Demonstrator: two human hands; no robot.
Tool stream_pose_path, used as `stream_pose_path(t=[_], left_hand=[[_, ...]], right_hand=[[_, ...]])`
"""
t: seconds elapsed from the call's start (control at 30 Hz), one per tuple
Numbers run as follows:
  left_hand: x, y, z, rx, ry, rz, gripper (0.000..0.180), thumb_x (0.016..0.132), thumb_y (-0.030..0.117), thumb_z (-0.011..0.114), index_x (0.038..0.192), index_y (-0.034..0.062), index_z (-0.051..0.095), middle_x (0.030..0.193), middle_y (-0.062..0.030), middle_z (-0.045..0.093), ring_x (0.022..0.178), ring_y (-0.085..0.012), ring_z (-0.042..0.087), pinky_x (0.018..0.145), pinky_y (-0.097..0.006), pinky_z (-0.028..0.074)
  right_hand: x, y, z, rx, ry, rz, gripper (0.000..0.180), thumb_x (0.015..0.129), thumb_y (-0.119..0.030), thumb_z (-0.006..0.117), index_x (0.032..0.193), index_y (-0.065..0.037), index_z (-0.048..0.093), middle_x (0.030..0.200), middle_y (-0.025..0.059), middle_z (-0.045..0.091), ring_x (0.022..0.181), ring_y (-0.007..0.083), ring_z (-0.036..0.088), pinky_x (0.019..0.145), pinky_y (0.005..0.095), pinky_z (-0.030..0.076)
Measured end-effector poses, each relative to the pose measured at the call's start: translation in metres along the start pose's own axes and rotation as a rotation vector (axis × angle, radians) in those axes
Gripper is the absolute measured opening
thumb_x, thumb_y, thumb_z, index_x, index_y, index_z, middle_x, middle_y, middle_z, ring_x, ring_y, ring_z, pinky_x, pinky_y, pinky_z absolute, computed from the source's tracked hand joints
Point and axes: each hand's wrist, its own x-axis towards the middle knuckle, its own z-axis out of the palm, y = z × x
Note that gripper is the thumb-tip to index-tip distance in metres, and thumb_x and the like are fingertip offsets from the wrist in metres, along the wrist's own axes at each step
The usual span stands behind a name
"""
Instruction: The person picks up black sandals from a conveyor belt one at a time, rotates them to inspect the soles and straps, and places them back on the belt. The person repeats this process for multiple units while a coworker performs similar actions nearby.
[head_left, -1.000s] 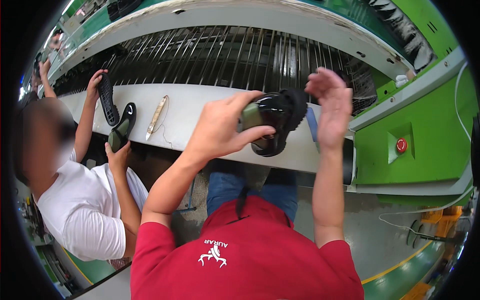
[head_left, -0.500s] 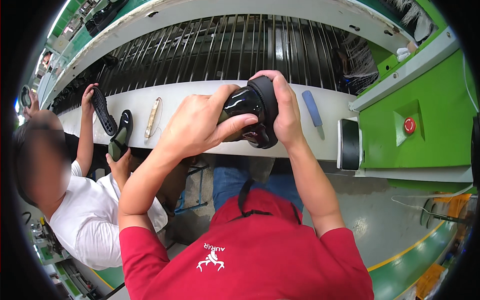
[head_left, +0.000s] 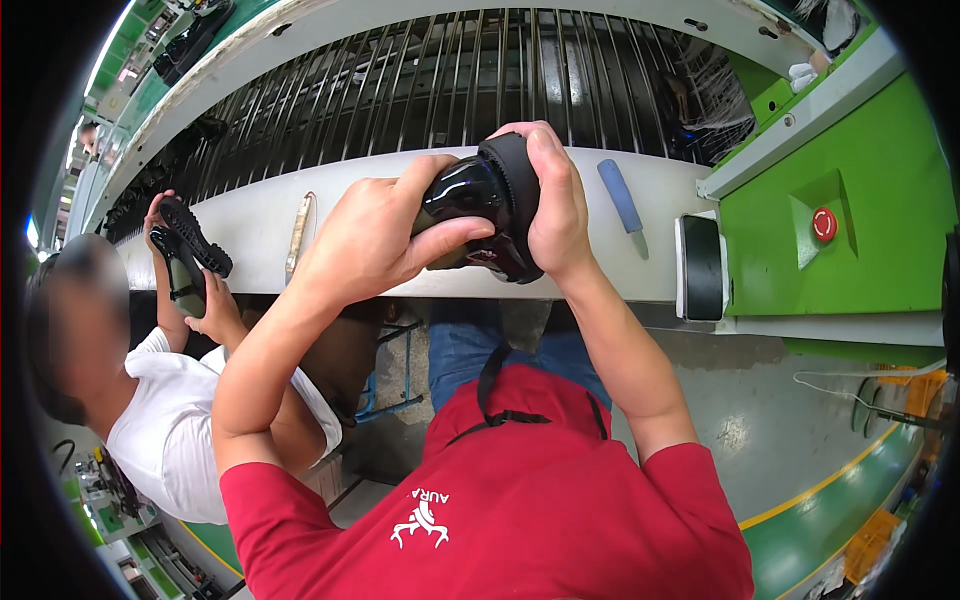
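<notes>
Black shoe, glossy on its upper with a dark sole facing right, is held up in front of the white ledge of the conveyor. The left hand wraps around its shiny upper, fingers curled and thumb pressed along the underside. The right hand closes over the sole end, fingers hooked across the top. Both grips are tight on the shoe. On the ledge, right of the shoe, lie a blue-handled tool and a black phone; left of it lies a pale slim tool. Farther left, a seated co-worker's hand holds another black shoe.
</notes>
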Motion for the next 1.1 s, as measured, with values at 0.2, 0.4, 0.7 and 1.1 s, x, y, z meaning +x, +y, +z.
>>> stream_pose_path(t=[0.2,0.4,0.7,1.1], left_hand=[[0.006,0.004,0.001,0.076,-0.007,0.042,0.069,0.099,0.049,0.086,0.143,0.0014,0.064,0.081,-0.0228,0.078,0.078,-0.0438,0.080,0.068,-0.045,0.061],[0.008,0.010,0.001,0.151,-0.012,0.072,0.069,0.098,0.052,0.086,0.140,0.0015,0.065,0.078,-0.0225,0.076,0.073,-0.0444,0.078,0.066,-0.047,0.060],[0.012,0.019,0.009,0.284,-0.001,0.285,0.071,0.093,0.051,0.090,0.131,-0.0038,0.064,0.070,-0.0148,0.070,0.059,-0.0364,0.071,0.056,-0.044,0.054],[-0.048,0.057,0.042,0.279,0.222,0.373,0.077,0.083,0.056,0.092,0.128,-0.0044,0.075,0.111,-0.0150,0.082,0.067,-0.0186,0.075,0.058,-0.030,0.058]], right_hand=[[-0.002,-0.005,-0.005,0.005,0.006,0.040,0.055,0.116,-0.046,0.035,0.120,-0.001,0.066,0.106,0.0080,0.069,0.098,0.0160,0.065,0.093,0.0330,0.052],[-0.004,-0.012,-0.009,-0.031,0.011,0.002,0.057,0.115,-0.045,0.033,0.119,0.001,0.066,0.109,0.0085,0.066,0.100,0.0170,0.063,0.094,0.0338,0.051],[-0.006,-0.029,-0.034,-0.241,-0.151,-0.231,0.050,0.114,-0.036,0.036,0.118,0.004,0.066,0.111,0.0191,0.064,0.099,0.0332,0.065,0.093,0.0424,0.051],[-0.072,-0.025,-0.048,-0.281,-0.159,-0.546,0.064,0.113,-0.052,0.038,0.127,0.005,0.066,0.117,0.0228,0.065,0.099,0.0358,0.066,0.086,0.0471,0.057]])
